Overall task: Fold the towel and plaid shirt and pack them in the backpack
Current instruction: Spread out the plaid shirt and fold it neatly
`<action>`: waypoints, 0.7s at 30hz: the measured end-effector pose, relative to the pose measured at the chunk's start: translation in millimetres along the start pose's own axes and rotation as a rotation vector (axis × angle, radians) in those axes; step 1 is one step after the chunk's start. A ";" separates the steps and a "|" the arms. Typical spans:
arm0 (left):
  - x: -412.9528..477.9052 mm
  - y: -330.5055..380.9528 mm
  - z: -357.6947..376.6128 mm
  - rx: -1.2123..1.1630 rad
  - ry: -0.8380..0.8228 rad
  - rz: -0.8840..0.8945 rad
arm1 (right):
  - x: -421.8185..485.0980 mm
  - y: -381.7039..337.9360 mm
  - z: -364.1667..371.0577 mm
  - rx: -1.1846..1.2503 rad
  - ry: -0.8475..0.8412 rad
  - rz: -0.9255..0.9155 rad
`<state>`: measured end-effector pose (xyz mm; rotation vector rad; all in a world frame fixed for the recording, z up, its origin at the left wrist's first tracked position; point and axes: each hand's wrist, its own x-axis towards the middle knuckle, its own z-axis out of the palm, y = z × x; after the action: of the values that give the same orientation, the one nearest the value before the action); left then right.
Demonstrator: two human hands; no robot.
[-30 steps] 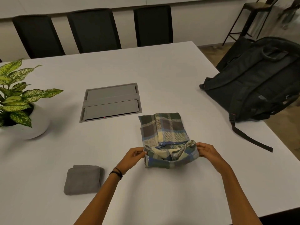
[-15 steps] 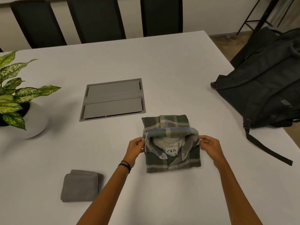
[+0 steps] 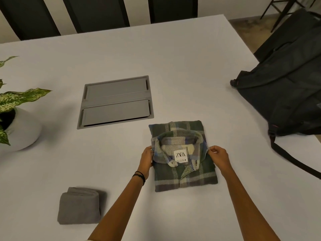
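Head camera looks down on a white table (image 3: pixel 173 58), where the plaid shirt (image 3: pixel 184 164) lies folded into a compact rectangle just right of the frame's centre, collar up and a white ZARA label (image 3: pixel 180 155) showing inside the neck. At the collar's left edge the left hand (image 3: pixel 146 160) grips the fabric, its fingers curled round the shirt's side and tucked partly behind the cloth. A dark band (image 3: pixel 139 176) circles that wrist. On the collar's right edge the right hand (image 3: pixel 219 156) pinches the fabric between thumb and fingertips. Both forearms come up from the bottom of the frame.

In the lower left the grey towel (image 3: pixel 79 206) sits folded into a thick square, well apart from the shirt and touched by neither hand. At the right edge the black backpack (image 3: pixel 286 94) lies on the table's far right corner, partly over the edge, with one strap (image 3: pixel 295 159) trailing down toward the lower right; whether it is unzipped cannot be told.

Upper left of the shirt, a grey recessed panel (image 3: pixel 116 101) with two flaps is set into the tabletop. A leafy plant in a white pot (image 3: pixel 22 131) stands at the left edge, and dark chair backs (image 3: pixel 97 13) line the top of the frame
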<state>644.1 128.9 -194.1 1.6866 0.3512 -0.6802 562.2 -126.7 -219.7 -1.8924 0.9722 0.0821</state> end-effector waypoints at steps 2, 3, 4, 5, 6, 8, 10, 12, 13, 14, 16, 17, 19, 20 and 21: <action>0.4 -1.6 -1.0 0.038 -0.037 0.020 | -0.6 -0.4 0.4 0.007 0.008 -0.008; 0.9 -2.3 -1.9 0.069 -0.048 0.030 | -1.6 0.1 0.8 0.030 0.018 -0.015; 1.6 -2.6 -2.5 0.102 -0.055 0.043 | -3.6 0.3 1.1 0.067 0.028 -0.028; 2.2 -2.6 -3.2 0.126 -0.054 0.065 | -5.9 0.2 1.8 0.106 0.040 -0.047; 3.3 -2.6 -3.6 0.133 -0.047 0.092 | -8.4 -0.2 2.7 0.141 0.051 -0.064; 6.6 -3.6 -4.1 0.141 -0.024 0.149 | -14.3 -3.7 6.2 0.193 0.054 -0.097; 12.9 -6.5 -4.2 0.167 0.023 0.199 | -18.5 -6.8 12.1 0.196 0.010 -0.142; 18.2 -8.3 -2.5 0.196 0.066 0.237 | -18.6 -6.2 18.1 0.137 -0.025 -0.169; 19.7 -8.0 -1.0 0.200 0.085 0.253 | -17.8 -5.1 20.6 0.106 -0.028 -0.175; 21.0 -6.7 1.0 0.194 0.104 0.272 | -16.6 -4.1 22.3 0.088 -0.025 -0.176; 22.7 -1.2 5.3 0.163 0.135 0.324 | -13.7 -4.4 23.6 0.084 -0.006 -0.179; 23.0 2.3 7.3 0.149 0.149 0.354 | -12.5 -5.9 23.4 0.089 0.010 -0.192; 24.6 9.8 9.9 0.124 0.184 0.402 | -10.1 -11.4 22.2 0.108 0.058 -0.246; 25.8 13.5 10.4 0.113 0.205 0.415 | -9.3 -15.5 21.6 0.120 0.085 -0.274; 27.7 16.5 10.1 0.107 0.224 0.423 | -8.1 -19.8 21.5 0.133 0.111 -0.299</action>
<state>672.7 111.7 -199.0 1.8677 0.1064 -0.2007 576.9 -101.0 -213.0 -1.9119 0.7382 -0.2606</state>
